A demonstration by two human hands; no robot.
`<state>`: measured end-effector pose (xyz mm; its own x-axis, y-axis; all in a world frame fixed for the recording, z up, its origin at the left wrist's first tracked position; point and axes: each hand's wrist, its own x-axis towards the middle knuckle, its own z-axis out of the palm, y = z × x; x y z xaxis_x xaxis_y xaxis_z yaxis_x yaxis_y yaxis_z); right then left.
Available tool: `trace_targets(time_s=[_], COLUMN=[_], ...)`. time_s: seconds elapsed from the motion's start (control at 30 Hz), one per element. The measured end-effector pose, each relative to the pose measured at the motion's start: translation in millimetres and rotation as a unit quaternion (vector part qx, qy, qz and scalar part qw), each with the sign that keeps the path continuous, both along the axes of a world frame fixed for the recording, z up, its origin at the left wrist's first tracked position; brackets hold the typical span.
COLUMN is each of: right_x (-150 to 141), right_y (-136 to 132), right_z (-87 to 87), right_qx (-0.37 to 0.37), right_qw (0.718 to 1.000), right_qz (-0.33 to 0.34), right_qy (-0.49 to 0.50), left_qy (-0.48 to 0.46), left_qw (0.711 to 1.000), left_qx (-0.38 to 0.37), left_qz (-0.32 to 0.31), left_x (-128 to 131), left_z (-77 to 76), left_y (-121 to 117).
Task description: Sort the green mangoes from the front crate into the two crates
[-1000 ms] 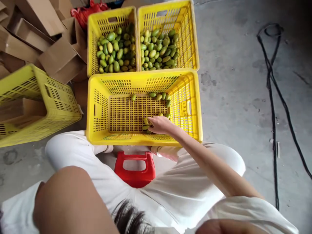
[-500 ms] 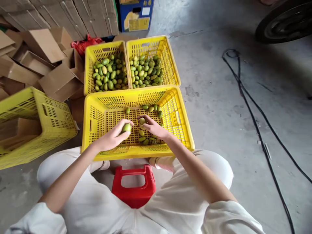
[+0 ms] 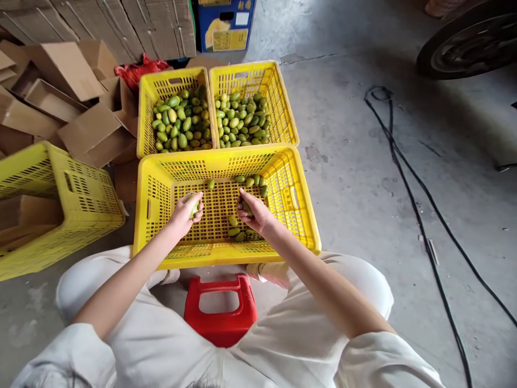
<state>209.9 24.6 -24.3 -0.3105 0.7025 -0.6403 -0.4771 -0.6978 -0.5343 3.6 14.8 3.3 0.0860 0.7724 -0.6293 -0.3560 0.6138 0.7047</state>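
Observation:
Over the near yellow crate, my left hand is closed around a green oval fruit, which looks like a small mango. Across from it, my right hand is wrapped round another green fruit, mostly hidden by the fingers. A gap separates the two hands. Inside the crate, several green fruits lie along the far right, and a single one rests at the far middle. More fruits lie near the right wrist, partly covered by it.
Two yellow crates of green fruit adjoin the far side. Left are another yellow crate and loose cardboard boxes. A red stool is between my legs. Black cable and a wheel are right.
My hands have moved apart, the left one shifting left and the right one slightly right. Each has closed more tightly over its fruit. The view has shifted slightly.

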Motion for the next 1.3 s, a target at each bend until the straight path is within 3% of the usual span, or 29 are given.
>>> trace_targets(time_s=[0.13,0.23,0.37,0.47,0.67,0.8,0.9,1.07,1.3], right_x=[-1,2,7,10,7,6,8,9,11], right_y=[2,6,11,11,11,11,11,11,8], right_z=[0.1,7.5,17.2,19.1,15.5,19.2,27.1,36.1,22.0], right_qx=[-0.051,-0.035,0.037,0.035,0.032,0.027,0.031,0.032,0.046], right_qw=[0.998,0.998,0.998,0.995,0.995,0.998,0.998,0.997,0.997], right_qz=[-0.025,-0.034,-0.025,-0.05,-0.009,0.033,0.023,-0.004,0.021], right_qy=[0.0,0.048,0.047,0.076,0.097,0.053,0.043,0.067,0.06], left_qy=[-0.023,-0.093,-0.132,-0.147,-0.132,-0.113,-0.131,-0.113,-0.097], left_qw=[0.997,0.988,0.989,0.988,0.991,0.993,0.99,0.993,0.991], left_qx=[-0.035,-0.048,0.018,0.052,0.016,-0.019,-0.035,0.023,0.026], left_qz=[0.068,0.111,0.06,0.019,-0.031,0.019,0.047,-0.028,-0.093], left_x=[2,4,1,0,5,6,5,3,3], left_z=[2.8,7.5,10.0,10.7,9.2,8.4,9.0,7.2,12.6], left_y=[7,10,10,7,4,9,11,9,6])
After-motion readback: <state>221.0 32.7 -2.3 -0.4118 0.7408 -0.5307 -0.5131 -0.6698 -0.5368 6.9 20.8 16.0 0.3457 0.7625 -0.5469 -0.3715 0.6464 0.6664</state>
